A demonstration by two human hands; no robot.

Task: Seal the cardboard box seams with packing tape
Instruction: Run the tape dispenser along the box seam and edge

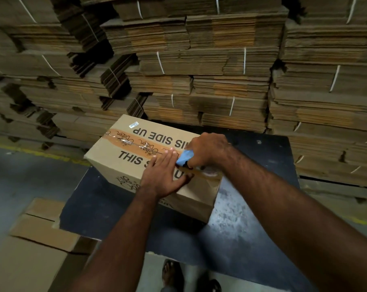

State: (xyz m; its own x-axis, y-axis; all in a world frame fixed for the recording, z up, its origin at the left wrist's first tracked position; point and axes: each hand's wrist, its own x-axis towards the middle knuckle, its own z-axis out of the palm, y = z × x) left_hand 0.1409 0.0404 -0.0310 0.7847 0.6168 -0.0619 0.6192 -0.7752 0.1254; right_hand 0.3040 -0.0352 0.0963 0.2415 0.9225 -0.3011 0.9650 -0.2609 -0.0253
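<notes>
A closed cardboard box (123, 163) printed "THIS SIDE UP" sits on a dark blue table (231, 228). A strip of brown printed packing tape (134, 143) runs along its top centre seam from the far edge toward me. My left hand (163, 175) lies flat on the box top, fingers straight, pressing beside the tape. My right hand (207, 149) grips a light blue tape dispenser (184, 158) on the seam near the box's near end. Shiny tape continues over the near top edge below my right wrist.
Tall stacks of flattened, strapped cardboard (199, 60) fill the background close behind the table. Flat cardboard sheets (37, 228) lie on the floor at the lower left. A sandalled foot (171, 272) shows below the table's near edge. A yellow floor line (31, 151) runs at left.
</notes>
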